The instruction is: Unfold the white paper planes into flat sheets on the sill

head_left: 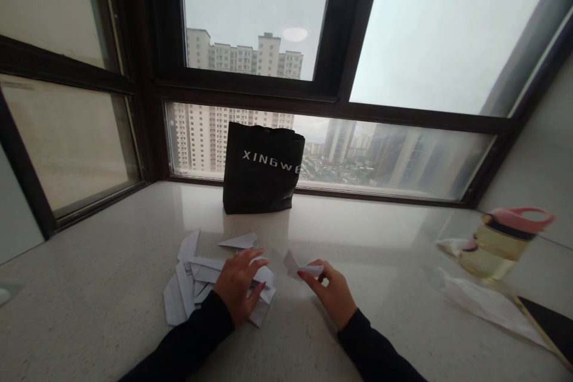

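The right hand [329,287] has thumb and fingertips closed on one folded piece of paper [293,266], pinching it at its near end, with a flap angled up on the side away from the palm. It is held just above the counter [308,343], well short of the heap. The left hand [239,286] is looser: its fingers are spread, thumb well apart from them, over the near right part of a heap of folded papers [176,299]. Whether a fingertip there presses on a sheet, I cannot tell.

Take the gap between the hands as the middle of a clock, twelve towards the window [255,30]. The heap lies at nine, its pieces overlapping at odd angles; one pointed piece [239,242] sits at its far edge, between ten and eleven.

As for progress, I'd judge the creasing well along: every piece I can make out in the heap bears folds, and the pinched one has at least one. Which are finished I can't say, nor how many are left, since the pieces cover each other and the left hand hides some.

Farther out, a black bag [264,182] stands upright near twelve. A drink bottle with a pink lid [499,249] is just short of three, and a thin white wrapper [487,304] and a dark flat object [551,323] lie just past three.
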Demonstrator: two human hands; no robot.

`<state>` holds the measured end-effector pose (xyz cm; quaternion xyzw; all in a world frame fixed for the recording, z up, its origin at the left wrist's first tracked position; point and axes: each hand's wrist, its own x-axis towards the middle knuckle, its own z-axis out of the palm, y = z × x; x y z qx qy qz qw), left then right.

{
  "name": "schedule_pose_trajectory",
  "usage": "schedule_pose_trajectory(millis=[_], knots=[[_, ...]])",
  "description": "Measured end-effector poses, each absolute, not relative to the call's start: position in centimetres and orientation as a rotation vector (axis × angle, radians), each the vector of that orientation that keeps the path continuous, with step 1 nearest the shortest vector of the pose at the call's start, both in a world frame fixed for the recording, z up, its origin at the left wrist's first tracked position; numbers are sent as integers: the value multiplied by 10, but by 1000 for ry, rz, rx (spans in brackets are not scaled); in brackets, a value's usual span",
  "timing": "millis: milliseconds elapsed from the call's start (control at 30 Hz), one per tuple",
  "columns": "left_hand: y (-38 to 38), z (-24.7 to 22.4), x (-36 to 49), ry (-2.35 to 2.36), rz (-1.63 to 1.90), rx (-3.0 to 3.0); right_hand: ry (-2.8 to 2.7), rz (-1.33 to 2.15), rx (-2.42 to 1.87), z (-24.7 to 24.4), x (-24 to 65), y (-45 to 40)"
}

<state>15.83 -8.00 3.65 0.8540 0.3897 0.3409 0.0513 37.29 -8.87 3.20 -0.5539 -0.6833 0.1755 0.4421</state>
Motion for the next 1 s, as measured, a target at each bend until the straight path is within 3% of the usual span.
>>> schedule_pose_trajectory(millis=[133, 267, 433, 633, 833, 1000], knots=[[-65, 29, 145, 1317, 828, 2542, -1797, 404, -1462, 30, 375, -88], [-60, 28, 144, 1243, 862, 2503, -1814, 419, -1474, 28, 373, -88], [-55, 42, 135, 1298, 1032, 2448, -1825, 430, -1485, 28, 372, -88], [-57, 56, 121, 1863, 1354, 2595, -1834, 451, -1473, 29, 369, -89], [-68, 41, 141, 1473, 765, 2749, -1840, 470, -1457, 27, 369, -89], [-64, 27, 147, 1502, 699, 2622, -1837, 477, -1449, 26, 369, -89]])
